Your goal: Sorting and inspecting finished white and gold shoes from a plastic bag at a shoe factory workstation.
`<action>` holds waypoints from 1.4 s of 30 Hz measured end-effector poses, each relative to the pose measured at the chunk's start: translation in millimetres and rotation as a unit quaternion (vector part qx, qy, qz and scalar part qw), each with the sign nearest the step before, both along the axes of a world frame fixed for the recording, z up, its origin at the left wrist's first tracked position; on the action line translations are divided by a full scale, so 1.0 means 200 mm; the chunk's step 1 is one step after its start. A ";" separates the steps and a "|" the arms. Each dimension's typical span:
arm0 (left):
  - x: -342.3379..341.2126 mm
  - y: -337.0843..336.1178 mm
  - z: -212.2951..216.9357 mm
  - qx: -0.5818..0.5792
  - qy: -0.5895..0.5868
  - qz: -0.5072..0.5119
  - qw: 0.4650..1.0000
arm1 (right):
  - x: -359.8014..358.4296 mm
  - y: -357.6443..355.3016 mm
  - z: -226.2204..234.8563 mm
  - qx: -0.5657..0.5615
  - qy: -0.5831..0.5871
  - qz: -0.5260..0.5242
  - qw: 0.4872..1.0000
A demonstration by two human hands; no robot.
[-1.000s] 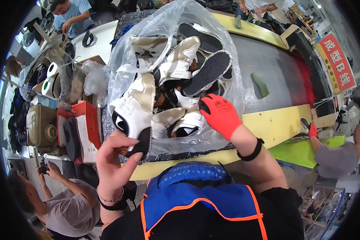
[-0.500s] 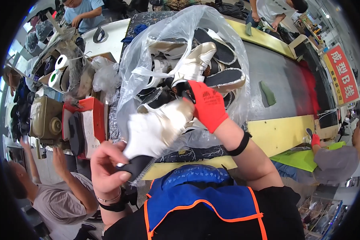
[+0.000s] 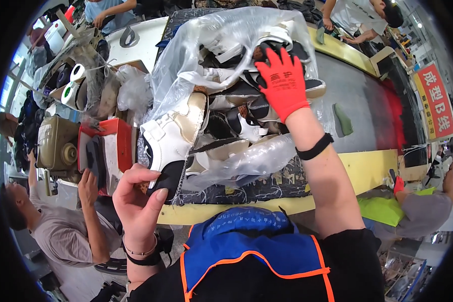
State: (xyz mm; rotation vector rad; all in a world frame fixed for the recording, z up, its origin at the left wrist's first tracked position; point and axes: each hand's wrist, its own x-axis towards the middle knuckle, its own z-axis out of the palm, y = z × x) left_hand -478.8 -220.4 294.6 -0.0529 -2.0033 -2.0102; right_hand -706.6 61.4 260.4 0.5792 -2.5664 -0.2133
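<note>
A white and gold shoe upper with a black heel is pinched at its heel end by my bare left hand, thumb and fingers closed on it. Its toe points away from me, over the left side of a clear plastic bag. Inside the wide-mouthed bag lies a jumble of similar shoe uppers in white, gold and black. My right hand, in a red glove, spreads its fingers over the pile, close to a white upper at the far side. The fingertips partly cover the uppers under them.
A red box and an olive machine stand at the left. Right of the bag, a green insole-shaped piece lies on the grey surface. A yellow board edges the table. Other people work around it.
My right hand has moved away from the held upper, up and right over the pile, and its fingers have spread. The upper in my left hand has swung more upright and leftward.
</note>
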 end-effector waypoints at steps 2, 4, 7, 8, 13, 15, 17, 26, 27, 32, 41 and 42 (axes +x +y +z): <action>0.01 0.00 -0.02 -0.001 -0.002 0.009 1.000 | 0.02 0.00 0.02 -0.019 -0.011 0.055 0.998; 0.03 0.00 -0.03 -0.012 0.010 0.017 1.000 | 0.06 -0.03 0.00 -0.030 -0.013 0.147 0.989; 0.04 0.01 -0.01 -0.046 0.000 0.000 0.999 | 0.15 -0.16 -0.04 -0.021 -0.255 0.146 0.956; 0.05 0.02 0.00 -0.061 0.003 -0.002 0.998 | 0.18 -0.20 -0.10 0.005 -0.244 0.168 0.955; 0.06 0.08 0.04 -0.055 -0.022 0.010 0.998 | 0.28 -0.44 -0.36 0.113 -0.219 0.045 0.968; 0.06 0.08 0.04 -0.068 -0.020 0.019 0.997 | 0.26 -0.45 -0.33 0.135 -0.277 0.029 0.951; 0.08 0.07 0.04 -0.069 -0.016 0.030 0.997 | 0.25 -0.37 -0.30 0.034 -0.386 0.030 0.921; 0.05 0.05 0.03 -0.054 -0.023 0.001 0.998 | 0.19 0.05 -0.12 -0.382 -0.418 0.116 0.816; 0.05 0.05 0.03 -0.053 -0.020 -0.001 0.998 | 0.16 0.07 -0.11 -0.480 -0.435 0.142 0.749; 0.04 0.06 0.03 -0.046 -0.032 -0.010 0.998 | 0.12 0.17 -0.01 -0.599 -0.429 0.245 0.631; 0.05 0.05 0.06 -0.103 -0.036 -0.042 0.993 | 0.40 0.07 0.07 -0.504 -0.345 0.254 0.750; 0.05 0.08 0.07 -0.099 -0.041 -0.054 0.993 | 0.49 0.03 0.19 -0.355 -0.280 0.288 0.844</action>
